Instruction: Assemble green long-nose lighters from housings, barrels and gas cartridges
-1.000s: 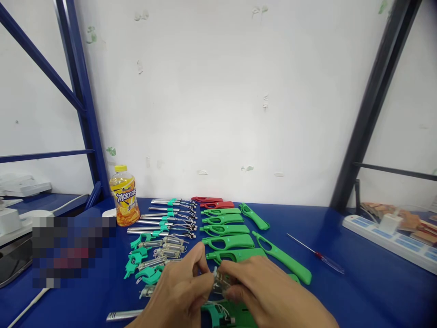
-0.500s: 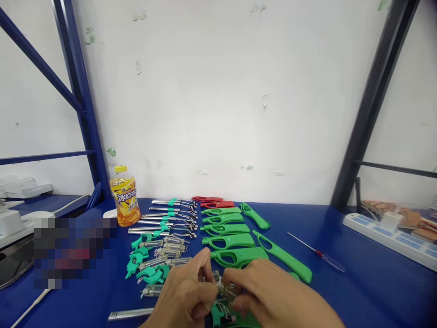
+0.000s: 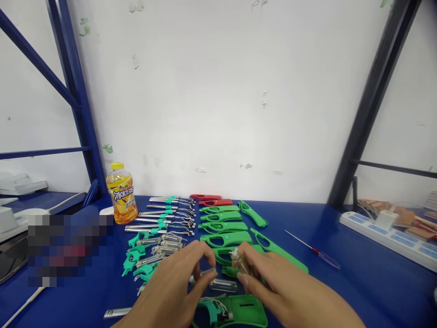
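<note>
My right hand (image 3: 269,278) pinches a small clear lighter fuel tank (image 3: 241,266) with a white valve end pointing up. To its left, the thumb and index finger of my left hand (image 3: 184,282) are brought together; whether a small part is between them I cannot make out. Another clear tank (image 3: 223,285) lies on the table between my hands. Below them is an opened green lighter shell (image 3: 247,310), with a teal trigger piece (image 3: 214,312) and thin wires on it. A metal lighter tube (image 3: 117,313) shows beside my left forearm.
Metal tubes with wires (image 3: 160,214) lie in a row at left, above teal parts (image 3: 131,262) and more clear tanks (image 3: 169,243). Green shell halves (image 3: 227,238) and red ones (image 3: 215,202) lie centrally. A screwdriver (image 3: 316,250), power strip (image 3: 385,237) and drink bottle (image 3: 122,196) stand around.
My hands have moved apart. The right one now holds a clear tank upright, and another tank and the green shell have come into sight between and below my hands.
</note>
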Demonstrator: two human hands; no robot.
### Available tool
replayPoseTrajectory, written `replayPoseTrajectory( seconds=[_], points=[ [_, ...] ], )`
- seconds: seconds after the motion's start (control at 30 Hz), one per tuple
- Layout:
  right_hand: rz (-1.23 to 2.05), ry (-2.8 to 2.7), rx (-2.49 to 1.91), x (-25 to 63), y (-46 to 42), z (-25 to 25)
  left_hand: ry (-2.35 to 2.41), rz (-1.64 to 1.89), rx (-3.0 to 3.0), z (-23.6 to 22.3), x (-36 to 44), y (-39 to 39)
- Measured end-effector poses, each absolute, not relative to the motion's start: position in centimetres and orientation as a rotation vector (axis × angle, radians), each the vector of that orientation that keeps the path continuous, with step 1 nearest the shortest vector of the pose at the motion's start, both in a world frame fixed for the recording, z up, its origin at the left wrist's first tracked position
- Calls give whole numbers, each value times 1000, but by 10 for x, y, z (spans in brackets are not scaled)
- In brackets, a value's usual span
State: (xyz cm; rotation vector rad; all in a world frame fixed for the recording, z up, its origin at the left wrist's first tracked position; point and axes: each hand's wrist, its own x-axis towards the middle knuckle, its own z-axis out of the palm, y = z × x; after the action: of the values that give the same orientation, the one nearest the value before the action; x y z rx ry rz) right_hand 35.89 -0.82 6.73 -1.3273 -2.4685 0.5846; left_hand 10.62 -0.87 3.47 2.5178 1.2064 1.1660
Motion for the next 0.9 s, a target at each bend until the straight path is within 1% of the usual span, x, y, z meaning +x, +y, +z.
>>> replayPoseTrajectory(
  seconds=[0.23,0.33,0.53,0.77,0.9],
  points=[
    [548,-2449,-1269,361,-6,64,1236,826,2621,19,114,-13],
    [560,-2476,-1228,362,-5,64,1299,795,2586,15,118,-12],
    [724,-2489,-1247,368,-3,67,1366,656,2521,11,121,-9],
    [783,-2449,-1415,367,-3,70,1376,566,2513,11,119,-6],
    [790,-2445,-1375,367,-3,68,1359,567,2517,13,114,-7]
  ],
)
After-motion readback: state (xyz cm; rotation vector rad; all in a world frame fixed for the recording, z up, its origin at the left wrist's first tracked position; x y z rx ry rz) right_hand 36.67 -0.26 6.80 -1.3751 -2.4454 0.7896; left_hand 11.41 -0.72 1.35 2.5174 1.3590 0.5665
